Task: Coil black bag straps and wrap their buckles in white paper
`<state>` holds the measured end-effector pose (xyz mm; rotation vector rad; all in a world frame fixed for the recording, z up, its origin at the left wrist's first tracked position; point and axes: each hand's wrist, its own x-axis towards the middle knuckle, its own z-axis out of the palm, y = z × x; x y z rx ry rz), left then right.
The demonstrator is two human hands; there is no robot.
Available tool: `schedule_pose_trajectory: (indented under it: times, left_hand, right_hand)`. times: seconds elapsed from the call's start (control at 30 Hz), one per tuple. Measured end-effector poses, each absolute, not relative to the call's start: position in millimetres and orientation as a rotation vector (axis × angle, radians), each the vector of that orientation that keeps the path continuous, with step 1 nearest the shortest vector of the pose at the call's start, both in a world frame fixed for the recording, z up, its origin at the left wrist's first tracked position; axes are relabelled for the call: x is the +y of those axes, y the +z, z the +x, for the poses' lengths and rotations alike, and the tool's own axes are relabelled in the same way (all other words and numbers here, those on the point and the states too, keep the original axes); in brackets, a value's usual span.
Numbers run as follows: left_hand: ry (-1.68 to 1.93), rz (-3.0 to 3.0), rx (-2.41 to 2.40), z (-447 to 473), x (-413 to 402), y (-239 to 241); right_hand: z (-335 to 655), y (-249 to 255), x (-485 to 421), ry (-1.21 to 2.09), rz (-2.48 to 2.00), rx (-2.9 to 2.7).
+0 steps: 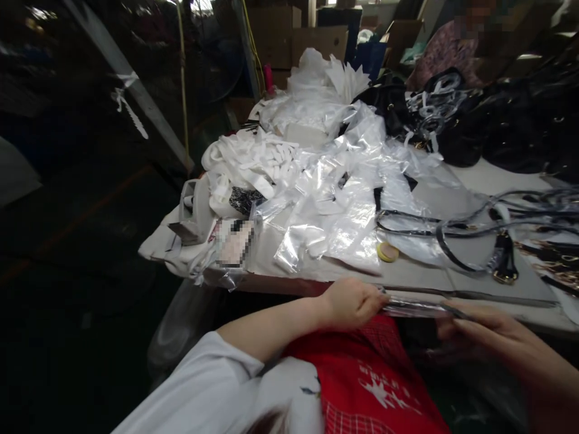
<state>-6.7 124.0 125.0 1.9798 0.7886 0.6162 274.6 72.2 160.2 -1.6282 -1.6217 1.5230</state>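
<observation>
My left hand [351, 303] is closed in a fist around one end of a plastic-wrapped strap [414, 307], just off the table's front edge. The fingers of my right hand [482, 328] pinch its other end, where a dark piece shows. Between the two hands the strap runs nearly level and looks taut, with shiny clear film around it. Above my right hand, more dark straps [465, 226] with film and metal clasps lie looped on the table. A yellow-rimmed roll of tape [388, 252] sits near the edge, just beyond my left hand.
Clear plastic bags [335, 199] are heaped across the table [456, 289]. White strips [253, 160] pile up at the left, near a white tape dispenser [194, 208]. Black bags [506, 120] stand at the back right. Another person [446, 54] is behind them; cardboard boxes [275, 36] are stacked at the back.
</observation>
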Motion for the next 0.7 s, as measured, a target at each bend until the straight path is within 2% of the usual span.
schedule_pose_trajectory:
  times: [0.1,0.2,0.47,0.6,0.7]
  left_hand:
    - [0.410,1.493,0.697,-12,126,133]
    - [0.304,0.988,0.611,-9,130,133]
    - [1.025,0.088,0.742,-13,177,119]
    - [1.233,0.047,0.735,-23,197,127]
    - [1.386,0.242,0.789,-15,191,126]
  right_hand:
    - [270,146,93,1.727,-1.602,-1.697]
    - [260,135,93,1.682,-1.584,-1.751]
    - [247,156,55,1.400,-1.511,-2.188]
    - [239,166,45,1.059,-1.475,-2.326]
    - [232,170,43,1.002,-1.401,-2.405]
